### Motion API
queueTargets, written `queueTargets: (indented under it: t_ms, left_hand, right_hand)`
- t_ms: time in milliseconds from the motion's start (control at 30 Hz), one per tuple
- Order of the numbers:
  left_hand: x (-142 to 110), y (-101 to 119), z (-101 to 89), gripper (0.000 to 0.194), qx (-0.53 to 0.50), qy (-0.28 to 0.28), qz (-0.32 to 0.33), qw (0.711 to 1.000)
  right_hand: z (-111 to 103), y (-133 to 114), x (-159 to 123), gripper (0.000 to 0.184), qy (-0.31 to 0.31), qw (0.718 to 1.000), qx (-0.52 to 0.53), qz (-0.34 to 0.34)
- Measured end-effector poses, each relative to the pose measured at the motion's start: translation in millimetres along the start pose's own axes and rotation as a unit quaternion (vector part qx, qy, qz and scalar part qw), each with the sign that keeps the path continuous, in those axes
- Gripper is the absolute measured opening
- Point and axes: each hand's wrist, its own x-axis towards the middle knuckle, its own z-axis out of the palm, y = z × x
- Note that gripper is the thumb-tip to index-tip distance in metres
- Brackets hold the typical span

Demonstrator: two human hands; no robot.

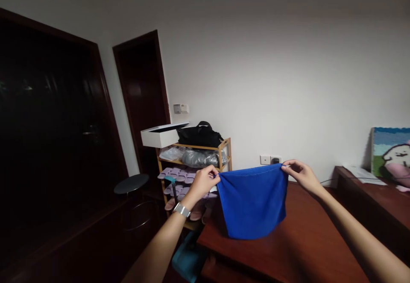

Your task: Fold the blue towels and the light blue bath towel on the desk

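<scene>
A bright blue cloth (253,201) hangs in the air, stretched between my two hands by its top corners. My left hand (203,182) pinches the upper left corner; a silver watch sits on that wrist. My right hand (299,174) pinches the upper right corner. The cloth's lower edge hangs just over the near left part of a dark reddish wooden table (304,240).
A wooden shoe rack (224,150) with slippers, bags and a white box (162,135) stands behind my left hand. A round black stool (131,184) is further left beside dark doors. A second dark table (374,201) with papers and a cartoon picture (390,152) is at right.
</scene>
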Motion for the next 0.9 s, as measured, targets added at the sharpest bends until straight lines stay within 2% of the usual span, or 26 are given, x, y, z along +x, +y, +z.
queueTargets:
  t_ms: [133, 333, 533, 667, 767, 900]
  left_hand:
    - [21, 19, 5.2, 0.001, -0.033, -0.007, 0.008, 0.999]
    - [26, 23, 13.4, 0.014, -0.204, -0.008, -0.013, 0.979]
    - [19, 29, 19.4, 0.019, -0.205, -0.063, -0.016, 0.977]
    - [13, 43, 21.1, 0.020, -0.190, -0.106, -0.005, 0.976]
    - [9, 55, 24.3, 0.019, -0.178, -0.135, 0.001, 0.975]
    - [5, 66, 37.8, 0.021, -0.200, -0.175, -0.014, 0.964]
  right_hand:
    - [-18, -30, -21, 0.053, 0.052, 0.998, 0.009, 0.024]
    - [-42, -49, -54, 0.053, 0.076, 0.996, -0.018, 0.050]
    - [-62, -35, -70, 0.050, 0.060, 0.994, -0.089, 0.029]
    - [-77, -19, -76, 0.056, 0.060, 0.988, -0.137, 0.026]
    - [-88, -14, -82, 0.052, 0.048, 0.981, -0.188, 0.014]
    - [-104, -12, -91, 0.053, 0.096, 0.967, -0.236, 0.021]
